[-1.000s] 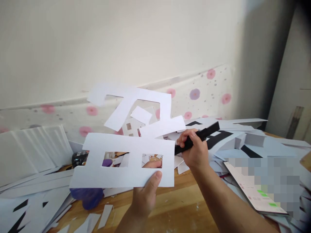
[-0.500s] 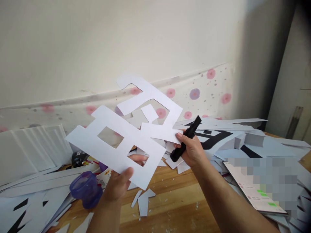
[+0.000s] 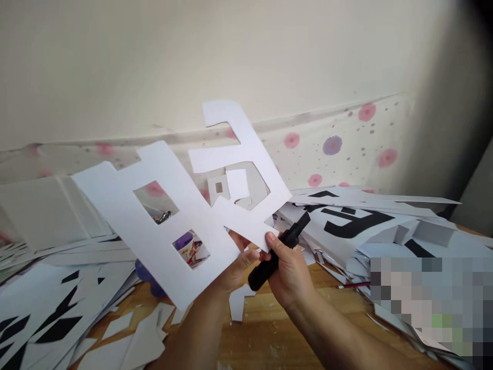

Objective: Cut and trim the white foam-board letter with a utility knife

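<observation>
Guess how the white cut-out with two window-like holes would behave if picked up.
The white cut-out should feel light, since its edges look thin. It seems fairly stiff: the end far from the left hand shows no obvious droop. The strip between its holes looks narrow, so might bend or tear.

A pale wall rises behind the wooden surface, its lower part lined with a white covering dotted with pink and purple flowers. On the right lies an untidy heap of white paper with bold black shapes, beside a pixelated patch that hides what is there. On the left, more printed sheets overlap near loose white scraps, with a partly hidden purple object just beyond and white panels farther back.
</observation>
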Tool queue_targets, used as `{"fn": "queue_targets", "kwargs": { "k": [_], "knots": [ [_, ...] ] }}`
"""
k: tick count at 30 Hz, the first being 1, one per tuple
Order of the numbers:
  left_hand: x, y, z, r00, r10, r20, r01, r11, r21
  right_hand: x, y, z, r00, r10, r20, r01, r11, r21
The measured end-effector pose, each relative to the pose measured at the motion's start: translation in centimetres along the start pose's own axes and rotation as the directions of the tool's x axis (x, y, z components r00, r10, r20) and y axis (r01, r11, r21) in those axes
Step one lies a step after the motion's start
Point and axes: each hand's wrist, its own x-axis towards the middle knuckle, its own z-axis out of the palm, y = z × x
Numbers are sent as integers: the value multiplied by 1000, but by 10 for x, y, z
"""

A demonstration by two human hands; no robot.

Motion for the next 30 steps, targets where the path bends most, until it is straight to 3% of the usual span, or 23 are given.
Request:
{"fn": "queue_targets", "kwargs": {
  "k": [3, 6, 10, 12, 13, 14, 16, 18, 20, 23, 30],
  "knots": [
    [-6, 2, 12, 989, 35, -142, -36, 999, -5, -10, 9, 1, 998, 66, 16, -65, 996, -58],
    [-7, 1, 14, 956, 12, -292, 4, 999, 54, -14, 14, 0, 995, 90, 44, -83, 987, -140],
    [-3, 5, 8, 929, 26, -369, -3, 998, 63, -12, 14, -11, 996, 4, 86, 18, 966, -259],
    [-5, 9, 3, 909, 36, -415, -20, 999, 43, -12, 6, -24, 994, -45, 99, 82, 911, -405],
    [-7, 11, 0, 898, 31, -439, -18, 999, 33, -12, 0, -33, 990, -58, 131, 120, 834, -539],
    [-10, 11, -4, 892, 12, -453, -1, 1000, 24, -14, -8, -44, 982, -54, 181, 167, 698, -696],
    [-20, 9, -12, 863, -13, -506, 15, 1000, -1, -20, -24, -68, 960, 21, 280, 265, 263, -928],
    [-33, 3, -19, 850, -83, -520, 87, 996, -17, -30, -37, -93, 957, 130, 259, 280, -177, -944],
    [-46, -4, -23, 853, -200, -482, 206, 978, -41, -40, -45, -115, 972, 194, 134, 209, -444, -871],
    [-61, -13, -24, 838, -334, -431, 338, 939, -70, -50, -46, -138, 971, 238, 32, 170, -588, -790],
    [-68, -20, -25, 849, -383, -365, 385, 920, -71, -50, -43, -144, 965, 240, 103, 231, -601, -765]
  ]
}}
